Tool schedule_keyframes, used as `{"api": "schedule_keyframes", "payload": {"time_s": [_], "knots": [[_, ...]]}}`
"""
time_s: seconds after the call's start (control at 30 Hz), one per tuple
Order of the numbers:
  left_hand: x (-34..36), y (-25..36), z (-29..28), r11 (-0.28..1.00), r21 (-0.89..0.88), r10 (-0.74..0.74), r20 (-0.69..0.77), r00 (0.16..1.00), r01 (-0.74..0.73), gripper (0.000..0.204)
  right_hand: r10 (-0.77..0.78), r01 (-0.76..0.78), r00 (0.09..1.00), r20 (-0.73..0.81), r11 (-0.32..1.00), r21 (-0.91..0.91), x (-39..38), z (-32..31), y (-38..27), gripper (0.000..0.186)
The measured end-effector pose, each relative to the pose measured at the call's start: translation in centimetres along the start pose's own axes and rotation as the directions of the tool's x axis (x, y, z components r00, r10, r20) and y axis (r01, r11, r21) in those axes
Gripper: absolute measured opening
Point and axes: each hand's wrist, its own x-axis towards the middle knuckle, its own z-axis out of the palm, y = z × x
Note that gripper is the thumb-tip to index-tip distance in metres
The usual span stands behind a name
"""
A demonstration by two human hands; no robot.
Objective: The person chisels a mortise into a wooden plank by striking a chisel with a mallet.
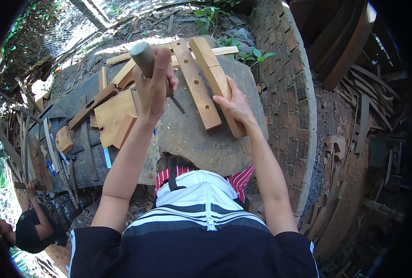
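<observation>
My left hand (154, 83) is wrapped round a chisel, raised above the bench. Its thick grey-green handle (142, 54) points up, and its thin metal blade (177, 105) slants down beside a plank. That flat brown plank (194, 81) has several round holes along its face and lies untouched. To its right, my right hand (236, 104) grips a thicker wooden beam (210, 67), thumb on the near side and fingers over the far side. The beam lies at a slant on the worn wooden bench top (183, 139).
Wood offcuts (115, 113) and a mortised bar (92, 106) crowd the bench's left. A curved brick wall (289, 106) borders the right side. Curved wood pieces (366, 120) are heaped beyond it. Another person (34, 227) is at the lower left.
</observation>
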Motion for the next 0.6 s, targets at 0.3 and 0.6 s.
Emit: {"api": "schedule_keyframes", "payload": {"time_s": [0.3,0.6], "knots": [[1.7,-3.8,4.1,0.981,-0.149,0.139,0.11,0.984,-0.122,0.041,0.095,-0.091,0.995,-0.029,0.991,0.1,-0.5,0.2,1.0,0.081],[0.6,-5.3,4.6,0.986,-0.142,0.109,0.166,0.98,-0.086,0.039,0.081,-0.076,0.997,-0.011,0.969,0.234,-0.4,-0.1,1.1,0.081]]}}
